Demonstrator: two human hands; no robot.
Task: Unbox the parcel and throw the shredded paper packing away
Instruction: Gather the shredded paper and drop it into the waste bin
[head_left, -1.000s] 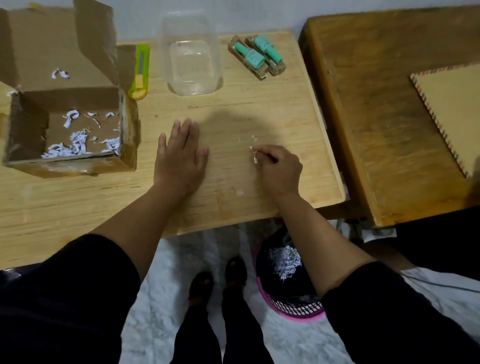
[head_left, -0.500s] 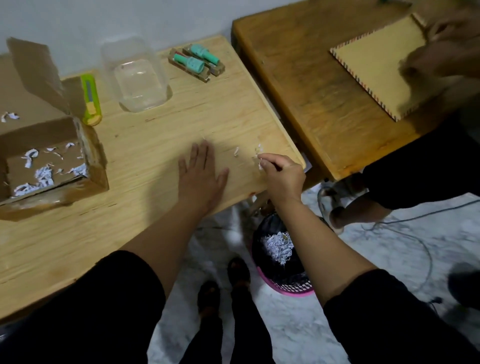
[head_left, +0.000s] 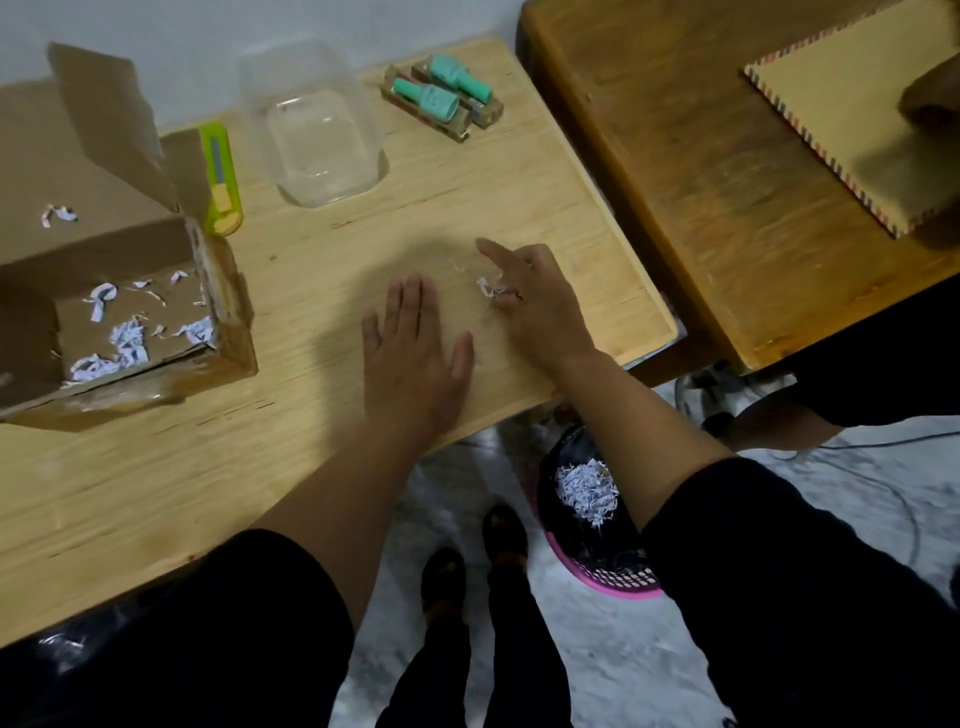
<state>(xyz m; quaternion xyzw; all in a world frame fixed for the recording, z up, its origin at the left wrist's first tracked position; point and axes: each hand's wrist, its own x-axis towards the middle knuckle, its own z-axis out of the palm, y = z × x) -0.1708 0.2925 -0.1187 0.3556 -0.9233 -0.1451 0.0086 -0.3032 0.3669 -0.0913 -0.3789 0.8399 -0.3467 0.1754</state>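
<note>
The open cardboard parcel box (head_left: 210, 291) stands at the left of the light wooden table (head_left: 311, 415). Loose scraps of shredded paper (head_left: 124, 338) lie on its bottom. My left hand (head_left: 415, 358) lies flat on the table, fingers straight, holding nothing. Just right of it, my right hand (head_left: 540, 306) pinches a small tuft of paper scraps (head_left: 487, 287) against the tabletop, with its index finger stretched out. One more scrap (head_left: 458, 266) lies beside that finger. On the floor below the table edge stands a pink bin (head_left: 618, 579) lined in black, with a clump of shredded paper (head_left: 587, 491) inside.
A clear plastic tub (head_left: 317, 135), a green utility knife (head_left: 222, 179) and two teal items in card packs (head_left: 441, 98) sit at the back. A darker table (head_left: 701, 218) adjoins on the right; another person's hand (head_left: 930, 101) rests on a brown envelope (head_left: 841, 124). My feet (head_left: 467, 561) and cables are on the floor.
My right hand has slid a little further onto the table and stretched out its index finger while keeping the scraps. My left hand stays flat. The view has swung slightly.
</note>
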